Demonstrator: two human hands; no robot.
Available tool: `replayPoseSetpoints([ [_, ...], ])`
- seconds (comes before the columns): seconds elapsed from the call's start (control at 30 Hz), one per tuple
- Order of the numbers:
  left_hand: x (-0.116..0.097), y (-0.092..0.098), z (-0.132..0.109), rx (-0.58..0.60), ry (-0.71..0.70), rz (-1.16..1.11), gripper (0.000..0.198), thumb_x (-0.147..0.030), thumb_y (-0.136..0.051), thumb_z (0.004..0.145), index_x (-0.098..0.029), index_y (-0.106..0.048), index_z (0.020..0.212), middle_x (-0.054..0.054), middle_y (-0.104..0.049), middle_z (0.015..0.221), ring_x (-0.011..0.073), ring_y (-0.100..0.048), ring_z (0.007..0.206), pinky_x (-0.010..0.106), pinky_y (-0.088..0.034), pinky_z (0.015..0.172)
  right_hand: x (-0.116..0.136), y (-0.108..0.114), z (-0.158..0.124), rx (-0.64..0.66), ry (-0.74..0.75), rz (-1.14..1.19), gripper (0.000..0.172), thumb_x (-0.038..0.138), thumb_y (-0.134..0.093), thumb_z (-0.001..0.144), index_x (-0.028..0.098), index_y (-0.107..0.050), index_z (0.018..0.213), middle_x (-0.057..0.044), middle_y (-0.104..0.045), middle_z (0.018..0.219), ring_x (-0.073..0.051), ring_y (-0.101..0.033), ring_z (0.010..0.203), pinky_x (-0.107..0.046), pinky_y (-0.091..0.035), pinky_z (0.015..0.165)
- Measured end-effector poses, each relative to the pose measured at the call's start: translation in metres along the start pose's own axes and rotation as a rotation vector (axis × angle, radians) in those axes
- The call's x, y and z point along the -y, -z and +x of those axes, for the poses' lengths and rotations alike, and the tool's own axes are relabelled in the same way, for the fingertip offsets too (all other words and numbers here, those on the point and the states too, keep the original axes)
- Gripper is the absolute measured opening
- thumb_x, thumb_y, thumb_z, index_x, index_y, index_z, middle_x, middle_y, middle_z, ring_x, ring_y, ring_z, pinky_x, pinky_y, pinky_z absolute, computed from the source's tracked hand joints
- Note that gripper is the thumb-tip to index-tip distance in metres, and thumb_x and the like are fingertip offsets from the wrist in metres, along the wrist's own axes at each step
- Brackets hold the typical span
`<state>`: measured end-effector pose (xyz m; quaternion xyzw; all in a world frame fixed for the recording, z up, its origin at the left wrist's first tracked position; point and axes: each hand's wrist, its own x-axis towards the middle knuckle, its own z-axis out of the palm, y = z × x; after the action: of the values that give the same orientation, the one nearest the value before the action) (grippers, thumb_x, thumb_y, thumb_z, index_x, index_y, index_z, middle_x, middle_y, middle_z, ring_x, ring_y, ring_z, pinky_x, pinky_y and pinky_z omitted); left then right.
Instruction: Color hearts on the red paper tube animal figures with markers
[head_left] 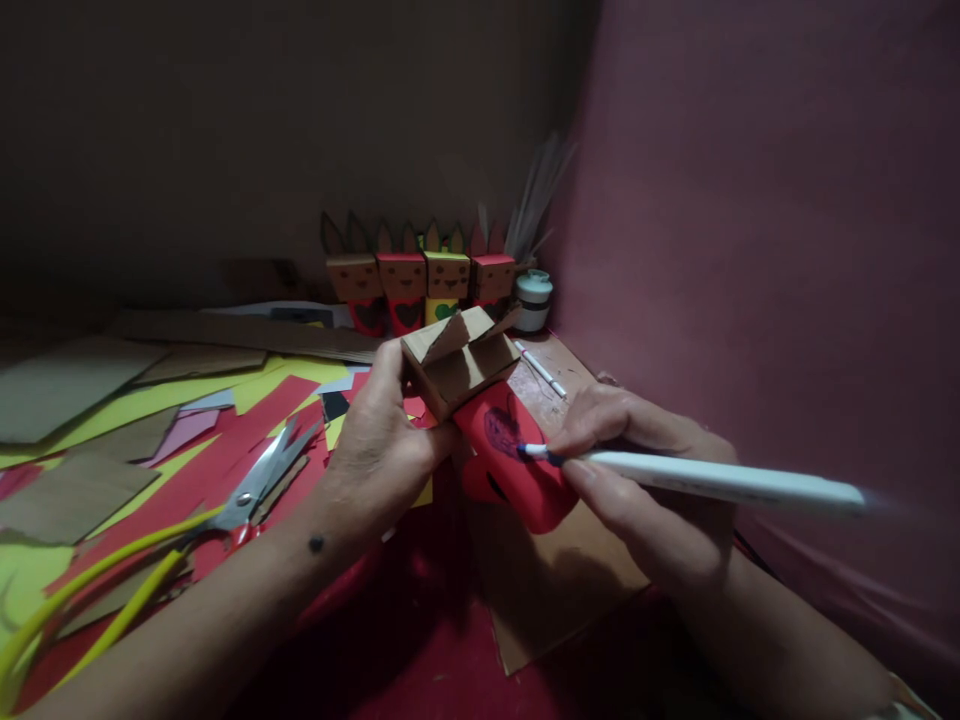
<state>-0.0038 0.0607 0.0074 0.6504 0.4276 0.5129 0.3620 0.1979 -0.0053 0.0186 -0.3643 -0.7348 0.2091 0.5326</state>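
Observation:
My left hand (382,440) grips a cardboard figure by its brown box-shaped head (457,375), which has two upright ear pieces. The figure's rounded red body (536,495) tilts toward me, with a dark, partly filled shape drawn on it. Between the thumb and fingers of my right hand (645,470) is a white marker (720,477). The marker's tip meets the red body at the lower right of the dark shape. A flat piece of brown cardboard (555,590) lies beneath the figure.
Yellow-handled scissors (244,500) lie half open at left among coloured paper scraps (225,440) and cardboard pieces (60,385). Several finished-looking eared figures (405,280) stand in a row at the back, beside a pale lidded jar (533,300). A thin white stick (541,370) lies nearby.

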Motion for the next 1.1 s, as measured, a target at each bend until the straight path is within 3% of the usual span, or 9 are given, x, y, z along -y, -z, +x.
replayPoseSetpoints([
  [0.33,0.0036,0.0,0.0001,-0.013,-0.01,-0.011,0.055,-0.025,-0.088,0.067,-0.025,-0.06,0.115,0.006,-0.072,0.119,0.0298,-0.067,0.111,0.046,-0.051,0.1,0.0001,0.0023,-0.0012,-0.017,-0.004,-0.028,0.014,0.011,-0.063,0.086,0.024,-0.068,0.09,0.003,-0.063,0.073,-0.014,-0.056,0.064,-0.033,-0.041,0.062],
  [0.57,0.0048,-0.0006,-0.0003,-0.01,-0.037,-0.012,0.055,-0.036,-0.09,0.069,-0.025,-0.061,0.115,0.007,-0.072,0.12,0.0303,-0.067,0.111,0.046,-0.052,0.099,0.0009,0.0005,0.0001,-0.013,0.0,-0.045,0.013,0.012,-0.063,0.087,0.024,-0.068,0.091,0.002,-0.063,0.073,-0.016,-0.059,0.066,-0.033,-0.043,0.063],
  [0.93,0.0016,0.0006,-0.0001,-0.007,-0.036,-0.025,0.06,-0.031,-0.09,0.069,-0.027,-0.061,0.121,0.007,-0.071,0.126,0.0321,-0.066,0.117,0.046,-0.052,0.102,0.0029,0.0008,0.0008,-0.025,-0.011,-0.063,0.012,0.012,-0.062,0.084,0.024,-0.066,0.087,0.001,-0.065,0.072,-0.018,-0.06,0.066,-0.035,-0.045,0.063],
  [1.1,0.0047,0.0008,0.0005,-0.014,-0.014,-0.046,0.054,-0.028,-0.09,0.066,-0.027,-0.061,0.112,0.006,-0.073,0.118,0.0319,-0.068,0.113,0.047,-0.053,0.1,0.0004,0.0041,0.0002,-0.049,0.019,-0.037,0.014,0.01,-0.063,0.083,0.023,-0.067,0.085,0.003,-0.061,0.066,-0.015,-0.054,0.058,-0.033,-0.039,0.059],
])
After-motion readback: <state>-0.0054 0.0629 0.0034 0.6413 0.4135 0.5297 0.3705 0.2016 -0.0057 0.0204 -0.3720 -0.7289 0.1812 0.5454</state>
